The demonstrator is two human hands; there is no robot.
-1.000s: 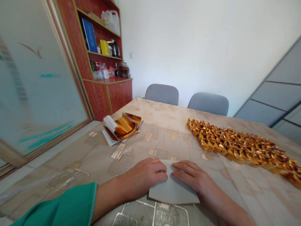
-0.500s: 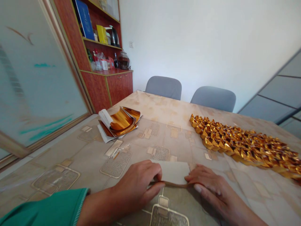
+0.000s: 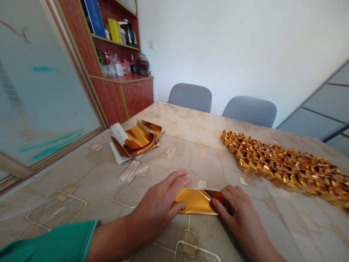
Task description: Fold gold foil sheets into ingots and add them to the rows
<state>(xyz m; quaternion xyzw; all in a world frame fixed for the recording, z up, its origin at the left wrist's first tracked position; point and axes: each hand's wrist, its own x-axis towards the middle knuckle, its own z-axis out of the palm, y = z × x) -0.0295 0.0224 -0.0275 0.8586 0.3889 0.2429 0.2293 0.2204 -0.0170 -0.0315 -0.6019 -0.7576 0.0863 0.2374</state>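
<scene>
A sheet of gold foil paper [image 3: 195,202], folded into a narrow strip, lies on the table in front of me with its shiny side showing. My left hand [image 3: 160,203] curves round the strip's left end, thumb along the near edge and fingers lifted over the far edge. At the right end, my right hand [image 3: 236,207] pinches the strip, its thumb pressing on the foil. A darker red-orange reflection and a thin pale edge show there. The right fingertips behind the paper are partly hidden.
A stack of curled gold foil sheets [image 3: 139,140] lies at the left. Rows of folded gold foil pieces [image 3: 283,160] stretch along the right. Two grey chairs [image 3: 190,97] stand behind the patterned tablecloth [image 3: 163,233]. A wooden cabinet [image 3: 136,98] stands at the back left.
The strip showed its pale side before; now its gold side faces me. My left fingers have lifted and spread from their pinch, and my right hand has curled more over its end.
</scene>
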